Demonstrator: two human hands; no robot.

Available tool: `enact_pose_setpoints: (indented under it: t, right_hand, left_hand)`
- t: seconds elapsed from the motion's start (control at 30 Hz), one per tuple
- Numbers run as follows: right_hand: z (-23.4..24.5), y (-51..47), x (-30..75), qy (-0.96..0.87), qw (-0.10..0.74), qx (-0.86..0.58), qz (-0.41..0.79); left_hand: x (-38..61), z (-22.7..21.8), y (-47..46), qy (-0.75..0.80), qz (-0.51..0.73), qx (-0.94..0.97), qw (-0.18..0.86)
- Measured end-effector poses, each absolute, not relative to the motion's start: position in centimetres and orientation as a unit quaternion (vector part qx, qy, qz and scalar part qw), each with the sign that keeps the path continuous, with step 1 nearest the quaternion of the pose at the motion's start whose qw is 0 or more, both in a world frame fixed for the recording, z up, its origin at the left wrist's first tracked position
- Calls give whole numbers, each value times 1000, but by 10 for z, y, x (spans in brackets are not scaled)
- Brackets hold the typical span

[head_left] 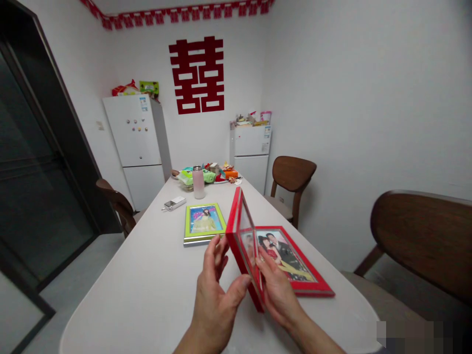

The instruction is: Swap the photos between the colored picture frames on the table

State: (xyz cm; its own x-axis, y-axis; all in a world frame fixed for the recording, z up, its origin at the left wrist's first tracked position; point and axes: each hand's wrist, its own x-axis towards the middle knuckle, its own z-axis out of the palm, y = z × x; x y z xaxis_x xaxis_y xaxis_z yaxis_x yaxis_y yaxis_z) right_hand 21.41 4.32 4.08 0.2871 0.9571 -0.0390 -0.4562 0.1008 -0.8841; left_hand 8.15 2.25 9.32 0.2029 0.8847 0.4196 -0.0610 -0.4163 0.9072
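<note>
The red photo frame (241, 258) tilts between the hands. The right hand's (278, 292) grip holds it; the left hand's (217, 297), loosely spread, is alongside.

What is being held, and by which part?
A red picture frame, held by its lower right side in the right hand; whether the left hand touches it is unclear.

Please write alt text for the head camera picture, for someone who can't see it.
A person's right hand holds a red picture frame on edge over a white table, the left hand spread open beside it. A green frame and another red frame lie flat; a pink bottle stands beyond, before a wall bearing a red double-happiness sign.
</note>
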Motion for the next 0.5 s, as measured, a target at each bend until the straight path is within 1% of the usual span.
enact_pose_setpoints:
  t: [0.1, 0.17, 0.27, 0.33, 0.5]
  right_hand:
    - [46, 54, 272, -320, 634, -520, 475]
    - [45, 60, 308, -353, 607, -577, 418]
    - [36, 69, 351, -430, 529, -657, 322]
    - [27, 73, 370, -486, 458, -699, 256]
    - [14, 78, 381, -558, 292, -766, 127]
  left_hand:
    - [103, 90, 39, 297, 533, 616, 498]
    - [119, 75, 47, 304, 520, 593, 535]
    - [137, 45, 53, 322, 483, 593, 559]
    - [144, 29, 53, 352, 459, 622, 527]
    - [149, 14, 51, 466, 371, 711, 374]
